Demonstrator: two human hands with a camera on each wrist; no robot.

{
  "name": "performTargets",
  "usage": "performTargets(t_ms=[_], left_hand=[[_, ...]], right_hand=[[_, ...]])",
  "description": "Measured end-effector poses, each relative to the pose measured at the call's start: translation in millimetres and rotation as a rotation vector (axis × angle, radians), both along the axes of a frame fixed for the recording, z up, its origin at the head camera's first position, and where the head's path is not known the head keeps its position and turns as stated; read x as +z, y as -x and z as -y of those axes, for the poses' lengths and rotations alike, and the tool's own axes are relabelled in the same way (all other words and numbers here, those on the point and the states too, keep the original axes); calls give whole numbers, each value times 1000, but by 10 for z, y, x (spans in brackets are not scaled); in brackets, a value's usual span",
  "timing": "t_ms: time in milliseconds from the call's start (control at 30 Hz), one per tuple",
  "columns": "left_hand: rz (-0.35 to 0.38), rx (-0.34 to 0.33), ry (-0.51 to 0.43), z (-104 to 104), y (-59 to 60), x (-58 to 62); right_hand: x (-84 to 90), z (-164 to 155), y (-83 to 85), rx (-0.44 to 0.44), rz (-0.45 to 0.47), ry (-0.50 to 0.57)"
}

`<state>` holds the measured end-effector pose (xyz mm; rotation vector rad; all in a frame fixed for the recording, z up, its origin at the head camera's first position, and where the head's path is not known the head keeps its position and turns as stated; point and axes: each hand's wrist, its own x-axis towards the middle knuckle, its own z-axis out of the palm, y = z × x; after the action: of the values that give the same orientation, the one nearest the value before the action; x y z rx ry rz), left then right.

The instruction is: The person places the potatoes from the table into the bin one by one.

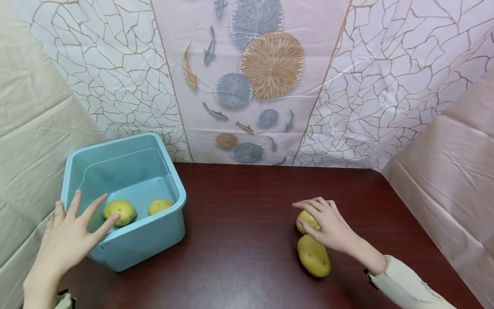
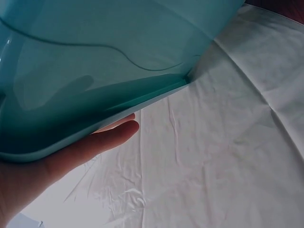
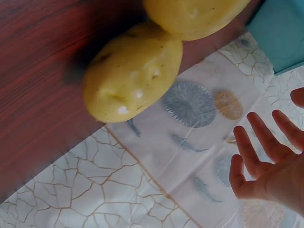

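Note:
Over the front left rim of a blue plastic bin [image 1: 146, 238], my left hand [image 1: 67, 240] spreads its fingers, with nothing held. In the left wrist view the bin's rim hides part of that hand [image 2: 71, 156]. Two yellow potatoes [image 1: 119, 211] [image 1: 158, 206] lie on the bin floor. To the right, my right hand [image 1: 332, 225] hovers above the farther of two potatoes [image 1: 304, 223] on the table and partly covers it. The nearer potato [image 1: 314, 257] lies against it. Seen from the right wrist, the fingers [image 3: 268, 137] are extended and apart from both potatoes [image 3: 135, 71].
The dark red wooden table [image 1: 231, 231] extends between the bin and the table potatoes. A patterned cloth [image 1: 239, 120] hangs along the back edge. Beige cloth [image 1: 31, 107] stands at the left side, and pinkish cloth [image 1: 444, 163] at the right.

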<state>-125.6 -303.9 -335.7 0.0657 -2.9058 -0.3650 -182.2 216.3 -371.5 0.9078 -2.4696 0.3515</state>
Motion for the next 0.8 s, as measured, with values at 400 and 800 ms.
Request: performTargets(t_ms=[400, 800], left_hand=[[23, -1, -8, -57, -15, 38], [30, 17, 4, -52, -24, 41]], right_hand=[[-69, -231, -80, -42, 13, -46], [-168, -351, -221, -58, 16, -46]])
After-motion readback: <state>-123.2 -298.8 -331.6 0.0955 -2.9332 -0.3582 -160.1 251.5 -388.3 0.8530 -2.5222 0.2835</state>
